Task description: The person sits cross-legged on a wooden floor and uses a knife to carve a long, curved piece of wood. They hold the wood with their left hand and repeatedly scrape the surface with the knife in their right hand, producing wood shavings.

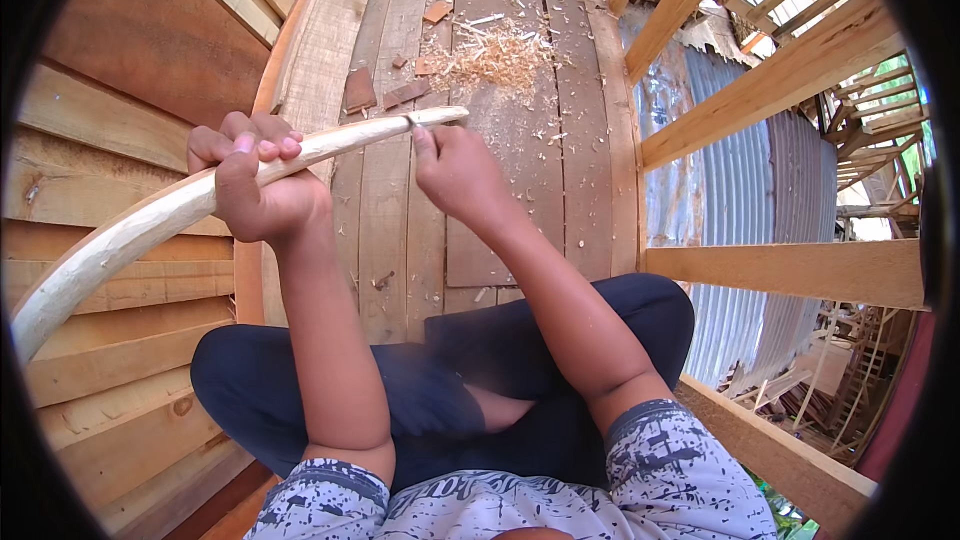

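A long, curved, pale stick (135, 235) of bare wood slants across the view from the lower left up to its thin tip at the centre. My left hand (262, 185) is wrapped around it from below, palm up, with the fingers curled over the top. Close to the tip, my right hand (462, 172) is closed, its thumb up against the stick. A small dark edge shows across the wood at that thumb; whatever the right hand grips is mostly hidden behind its fingers.
Curly wood shavings (505, 55) are heaped on the plank floor (390, 240), with reddish-brown chips (405, 93) beside them. A slatted wooden wall (120, 285) rises on the left. Wooden rails (790, 273) and corrugated metal sheets (735, 180) stand on the right. My crossed legs (290, 380) are below.
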Available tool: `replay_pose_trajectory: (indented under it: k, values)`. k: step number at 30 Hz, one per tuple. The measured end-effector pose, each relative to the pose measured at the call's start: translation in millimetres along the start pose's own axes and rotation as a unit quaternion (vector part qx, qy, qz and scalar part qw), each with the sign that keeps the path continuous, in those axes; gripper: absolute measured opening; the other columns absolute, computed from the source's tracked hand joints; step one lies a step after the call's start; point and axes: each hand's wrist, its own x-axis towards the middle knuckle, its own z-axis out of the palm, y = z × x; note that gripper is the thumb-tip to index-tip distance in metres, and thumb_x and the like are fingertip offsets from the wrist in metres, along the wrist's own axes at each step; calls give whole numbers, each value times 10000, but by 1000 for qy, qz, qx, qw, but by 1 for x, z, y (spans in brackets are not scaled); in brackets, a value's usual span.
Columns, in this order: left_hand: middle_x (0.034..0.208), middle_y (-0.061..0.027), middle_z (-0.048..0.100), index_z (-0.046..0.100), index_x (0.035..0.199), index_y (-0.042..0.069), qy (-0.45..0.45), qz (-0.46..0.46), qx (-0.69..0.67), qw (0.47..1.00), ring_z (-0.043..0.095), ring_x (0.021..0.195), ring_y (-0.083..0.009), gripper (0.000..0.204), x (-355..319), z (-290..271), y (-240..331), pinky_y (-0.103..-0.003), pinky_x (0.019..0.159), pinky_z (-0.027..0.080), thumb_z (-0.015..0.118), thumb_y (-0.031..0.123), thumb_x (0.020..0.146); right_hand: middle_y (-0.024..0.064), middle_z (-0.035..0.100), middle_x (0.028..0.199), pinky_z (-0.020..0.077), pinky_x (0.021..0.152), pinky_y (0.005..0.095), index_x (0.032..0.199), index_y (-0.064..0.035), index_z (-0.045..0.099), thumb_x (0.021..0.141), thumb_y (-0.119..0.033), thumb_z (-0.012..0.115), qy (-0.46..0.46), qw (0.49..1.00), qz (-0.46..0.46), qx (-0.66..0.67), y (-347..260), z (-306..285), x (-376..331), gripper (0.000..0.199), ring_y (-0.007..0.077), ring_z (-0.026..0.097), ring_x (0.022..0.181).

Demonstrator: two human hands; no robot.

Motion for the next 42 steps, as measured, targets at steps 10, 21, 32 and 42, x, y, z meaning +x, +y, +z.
replay_pose_trajectory:
  k: [10,21,32,42]
  values:
    - [547,-10,384,319,634,160,7,1,22,1000,394,494,-130,231,-6,5,3,-248,540,362,539,121,690,284,600,721,440,624,513,817,58,618,1006,-303,470,38,999,-31,-17,5,1,-5,434,454,600,683]
    - [550,-4,377,312,640,163,16,6,4,1000,374,500,-121,249,-1,1,0,-252,539,362,551,127,700,302,646,817,483,800,557,930,71,628,1017,-305,403,-15,997,-64,-40,-16,-3,-9,446,497,624,846]
    - [561,1,384,325,648,163,4,3,3,1000,399,511,-119,235,-1,5,-1,-252,561,377,553,137,700,303,631,807,472,756,542,910,55,596,1021,-282,405,21,999,-29,-37,23,5,10,403,483,612,811]
    - [576,-3,364,308,670,160,54,4,12,998,369,525,-131,242,4,8,-3,-252,548,350,547,134,701,308,636,846,463,799,579,980,44,577,1026,-289,375,27,999,-28,-21,32,15,10,392,494,608,869]
